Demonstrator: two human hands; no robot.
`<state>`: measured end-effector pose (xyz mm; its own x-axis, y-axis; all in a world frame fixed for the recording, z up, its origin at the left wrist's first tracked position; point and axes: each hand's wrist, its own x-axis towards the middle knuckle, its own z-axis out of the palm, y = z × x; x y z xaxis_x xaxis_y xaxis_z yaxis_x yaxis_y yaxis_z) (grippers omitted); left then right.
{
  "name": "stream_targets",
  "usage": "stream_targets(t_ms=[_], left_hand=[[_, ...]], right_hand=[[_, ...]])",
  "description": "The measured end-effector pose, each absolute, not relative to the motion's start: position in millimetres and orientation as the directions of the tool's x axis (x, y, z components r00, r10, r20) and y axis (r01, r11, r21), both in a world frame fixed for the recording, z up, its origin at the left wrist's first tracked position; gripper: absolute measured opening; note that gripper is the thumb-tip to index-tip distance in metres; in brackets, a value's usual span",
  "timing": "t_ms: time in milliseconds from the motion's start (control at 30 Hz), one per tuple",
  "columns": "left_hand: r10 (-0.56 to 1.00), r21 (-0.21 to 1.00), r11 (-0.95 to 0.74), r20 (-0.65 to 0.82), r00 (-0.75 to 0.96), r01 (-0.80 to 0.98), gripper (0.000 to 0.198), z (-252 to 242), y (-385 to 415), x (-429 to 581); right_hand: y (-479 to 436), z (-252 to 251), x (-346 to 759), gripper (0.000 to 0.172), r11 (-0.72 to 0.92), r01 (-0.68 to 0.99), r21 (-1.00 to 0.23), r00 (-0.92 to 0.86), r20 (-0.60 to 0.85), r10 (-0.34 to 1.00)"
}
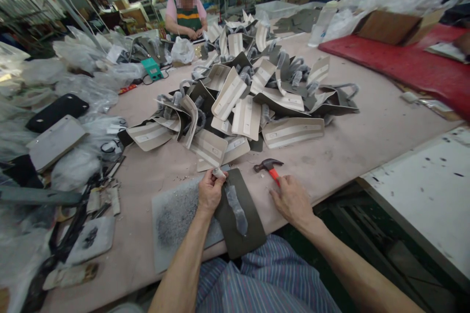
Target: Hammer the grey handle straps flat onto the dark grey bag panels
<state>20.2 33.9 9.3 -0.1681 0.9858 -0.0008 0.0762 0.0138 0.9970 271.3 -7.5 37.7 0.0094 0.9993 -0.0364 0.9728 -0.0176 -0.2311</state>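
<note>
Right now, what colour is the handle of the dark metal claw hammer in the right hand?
Orange-red where the handle shows, best seen in the head view.

Your left hand (210, 191) pinches a small whitish piece (219, 172) by a dark panel (253, 212). Your right hand (294, 200) holds a hammer (271, 166) (red-handled), and a heap of panels (229, 94) lies beyond

Hammer (272, 168) sits before the pile (246, 116), apparently on the table (370, 132).
</note>
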Motion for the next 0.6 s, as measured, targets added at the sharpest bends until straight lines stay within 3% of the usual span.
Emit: stream_targets(t_ms=[67,100,167,233,300,367,467,533,600], left_hand=[[0.982,0.996,0.013,0.005,-0.19,0.091,0.025,9.4,33.5,23.2],[0.979,0.994,0.012,0.01,-0.204,0.106,0.026,9.7,33.0,25.1],[0.972,0.988,0.009,0.027,-0.232,0.152,0.026,11.2,31.5,29.2],[0.966,0.978,-0.003,0.057,-0.253,0.21,0.024,13.5,29.1,32.4],[0.962,0.961,-0.025,0.098,-0.256,0.275,0.02,15.8,25.8,34.0],[0.962,0.933,-0.061,0.149,-0.229,0.354,0.017,17.0,22.6,33.7],[0.967,0.892,-0.125,0.207,-0.146,0.434,0.016,16.1,19.3,31.5],[0.969,0.879,-0.148,0.22,-0.11,0.452,0.016,14.6,18.6,30.2],[0.968,0.875,-0.161,0.231,-0.1,0.457,0.016,13.1,18.7,29.4]], right_hand=[[-4.0,32.4,284.8,0.033,-0.098,0.968,-0.231,0.073,-0.117,0.991],[-2.2,31.3,289.2,0.031,-0.152,0.944,-0.292,0.11,-0.155,0.982],[1.2,32.6,293.4,0.019,-0.312,0.791,-0.526,0.168,-0.304,0.938],[2.8,38.6,291.9,0.005,-0.464,0.532,-0.708,0.121,-0.479,0.869],[1.3,49.0,285.0,0.007,-0.538,0.353,-0.766,0.023,-0.567,0.823],[-3.4,63.5,273.6,0.012,-0.545,0.301,-0.783,-0.023,-0.577,0.816],[-11.6,89.4,252.7,0.026,-0.423,0.273,-0.864,-0.039,-0.45,0.892],[-14.3,104.3,240.6,0.033,-0.158,0.381,-0.911,-0.044,-0.188,0.981],[-13.3,114.0,232.9,0.032,0.134,0.57,-0.81,-0.117,0.082,0.99]])
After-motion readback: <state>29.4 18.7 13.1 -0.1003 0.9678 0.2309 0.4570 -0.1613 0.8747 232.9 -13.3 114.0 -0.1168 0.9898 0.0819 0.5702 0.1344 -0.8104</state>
